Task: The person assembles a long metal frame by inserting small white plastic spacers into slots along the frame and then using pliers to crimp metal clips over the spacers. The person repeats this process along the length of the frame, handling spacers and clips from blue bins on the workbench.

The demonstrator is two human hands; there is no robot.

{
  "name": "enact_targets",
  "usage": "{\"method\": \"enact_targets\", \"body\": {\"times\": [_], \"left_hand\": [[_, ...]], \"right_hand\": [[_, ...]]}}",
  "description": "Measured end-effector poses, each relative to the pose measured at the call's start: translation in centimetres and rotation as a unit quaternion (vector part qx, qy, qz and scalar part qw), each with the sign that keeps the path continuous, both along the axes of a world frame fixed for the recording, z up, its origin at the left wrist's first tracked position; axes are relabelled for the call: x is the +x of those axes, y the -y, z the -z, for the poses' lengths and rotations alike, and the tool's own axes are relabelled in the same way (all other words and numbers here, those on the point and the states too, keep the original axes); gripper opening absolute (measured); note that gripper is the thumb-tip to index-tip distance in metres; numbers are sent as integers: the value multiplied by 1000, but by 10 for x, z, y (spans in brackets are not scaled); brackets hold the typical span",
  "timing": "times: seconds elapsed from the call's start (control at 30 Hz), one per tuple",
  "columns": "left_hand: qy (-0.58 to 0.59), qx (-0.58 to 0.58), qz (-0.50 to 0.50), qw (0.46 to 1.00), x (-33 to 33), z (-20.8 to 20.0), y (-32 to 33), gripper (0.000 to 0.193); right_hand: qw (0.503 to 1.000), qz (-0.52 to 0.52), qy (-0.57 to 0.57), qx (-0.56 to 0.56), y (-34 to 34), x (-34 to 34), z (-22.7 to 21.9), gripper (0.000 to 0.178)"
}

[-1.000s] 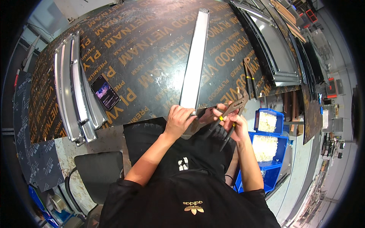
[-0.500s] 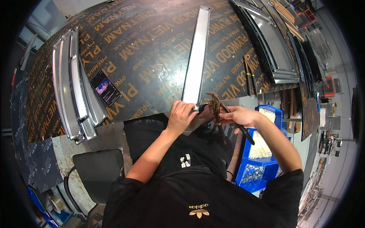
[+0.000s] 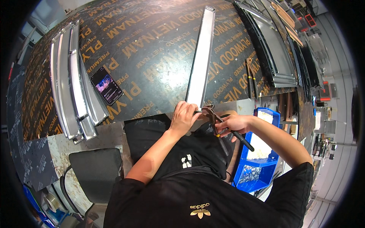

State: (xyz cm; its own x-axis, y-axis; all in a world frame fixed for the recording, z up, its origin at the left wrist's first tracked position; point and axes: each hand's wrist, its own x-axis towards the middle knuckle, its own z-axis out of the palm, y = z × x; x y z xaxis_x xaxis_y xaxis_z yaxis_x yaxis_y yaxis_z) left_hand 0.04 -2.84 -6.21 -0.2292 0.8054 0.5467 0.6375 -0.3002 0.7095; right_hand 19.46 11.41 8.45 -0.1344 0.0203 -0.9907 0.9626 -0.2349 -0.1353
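A long silver metal channel (image 3: 201, 57) with dark edges lies across the table, its near end at the front edge. My left hand (image 3: 184, 117) grips that near end, fingers on top. With my right hand (image 3: 237, 124) I hold a pair of pliers (image 3: 211, 116) with dark grips and yellow accents. The pliers' handles are spread apart, and their jaws are at the channel's near corner, beside my left fingertips. Whether the jaws bite on the metal is too small to tell.
Several curved metal strips (image 3: 76, 83) lie at the left beside a phone (image 3: 106, 85). A second pair of pliers (image 3: 251, 78) rests at the right, near stacked metal frames (image 3: 283, 78). Blue bins (image 3: 249, 178) with small parts stand below the edge. A black chair (image 3: 95, 174) is at lower left.
The pliers in my right hand have moved left, bringing their jaws to the channel's near end. The channel and my left hand appear slightly further right in view.
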Motion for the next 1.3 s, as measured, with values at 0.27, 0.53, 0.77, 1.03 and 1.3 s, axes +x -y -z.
{"method": "enact_targets", "body": {"times": [0.27, 0.53, 0.77, 1.03, 1.3], "left_hand": [[-4, 1, 3, 1000, -1, 0, 0, 39], [10, 1, 8, 1000, -2, -2, 1, 37], [18, -6, 16, 1000, -2, -4, 1, 35], [7, -28, 43, 999, -7, -10, 4, 24], [6, -33, 34, 999, -4, -3, 3, 27]], "right_hand": [[999, -36, 20, -7, -6, -27, 1, 43], [992, -125, 20, -2, -18, -40, -2, 46], [988, -151, 8, 13, -17, -51, -12, 57], [990, -141, -14, -24, -18, -56, -18, 55], [976, -214, -24, 32, -4, -53, -11, 48]]}}
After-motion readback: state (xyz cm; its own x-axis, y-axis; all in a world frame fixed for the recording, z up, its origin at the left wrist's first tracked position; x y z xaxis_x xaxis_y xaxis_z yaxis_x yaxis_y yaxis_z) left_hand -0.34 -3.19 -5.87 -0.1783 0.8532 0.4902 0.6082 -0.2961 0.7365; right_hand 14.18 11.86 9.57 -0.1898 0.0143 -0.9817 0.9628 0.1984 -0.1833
